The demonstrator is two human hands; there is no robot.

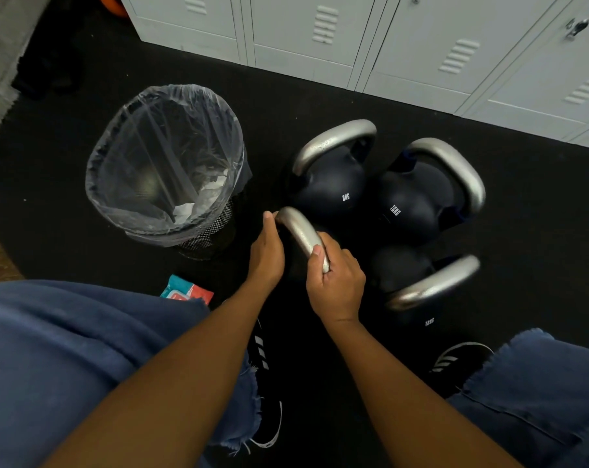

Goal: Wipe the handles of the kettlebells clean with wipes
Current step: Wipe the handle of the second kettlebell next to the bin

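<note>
Several black kettlebells with silver handles stand together on the black floor. The nearest one's handle (298,228) is between my hands; its body is hidden below them. My left hand (267,255) holds the handle's far left end, thumb on top. My right hand (335,282) grips the handle's near end with a white wipe (326,265) wrapped under the fingers. Behind stand the 8 kg kettlebell (333,177) and the 12 kg kettlebell (421,197). Another kettlebell (428,288) lies to the right of my right hand.
A mesh bin (166,163) lined with a clear bag holds crumpled used wipes, left of the kettlebells. A red and teal wipes pack (186,292) lies by my left knee. Grey lockers (387,45) run along the back. My black shoes (461,363) stand below.
</note>
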